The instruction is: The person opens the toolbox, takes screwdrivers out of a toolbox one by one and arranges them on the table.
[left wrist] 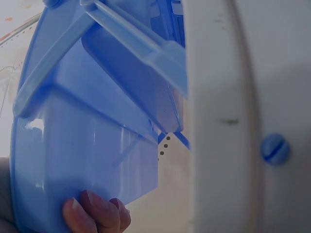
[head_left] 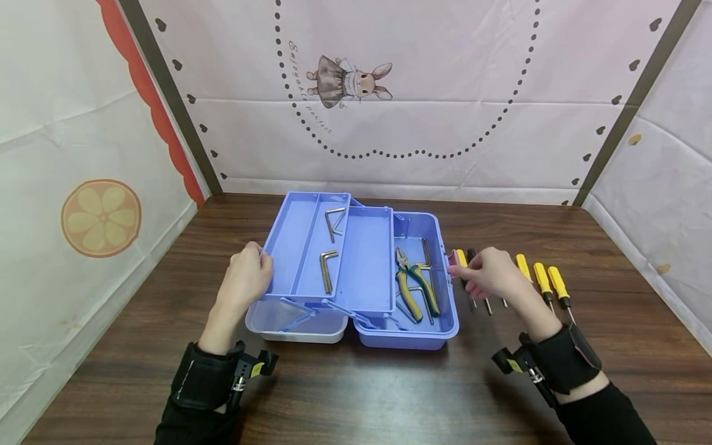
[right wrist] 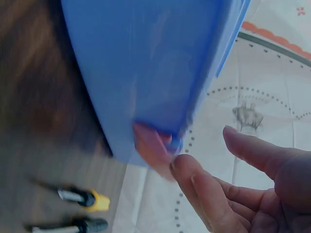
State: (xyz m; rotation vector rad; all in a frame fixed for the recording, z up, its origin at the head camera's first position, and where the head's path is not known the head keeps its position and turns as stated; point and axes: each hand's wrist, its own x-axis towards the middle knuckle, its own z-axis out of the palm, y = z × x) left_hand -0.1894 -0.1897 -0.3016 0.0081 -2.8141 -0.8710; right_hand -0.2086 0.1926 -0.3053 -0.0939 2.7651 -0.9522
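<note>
A blue plastic toolbox (head_left: 408, 340) stands unfolded, its stepped trays swung out to the left. My left hand (head_left: 245, 275) grips the left edge of the upper tray (head_left: 295, 247); in the left wrist view its fingers (left wrist: 97, 211) curl under the tray's wall. Two hex keys (head_left: 326, 272) lie in that tray. Pliers (head_left: 411, 290) with green and yellow handles lie among several hex keys in the box's base. At the box's right side my right hand (head_left: 495, 272) has its fingertips right at a pink latch (right wrist: 153, 145), the thumb held apart from the fingers.
Several screwdrivers (head_left: 559, 284) with yellow or black handles lie on the wooden table (head_left: 400, 395) right of the box, some partly behind the right hand. The translucent lid (head_left: 306, 330) lies under the trays. White printed cloth (head_left: 445, 74) walls the table on three sides.
</note>
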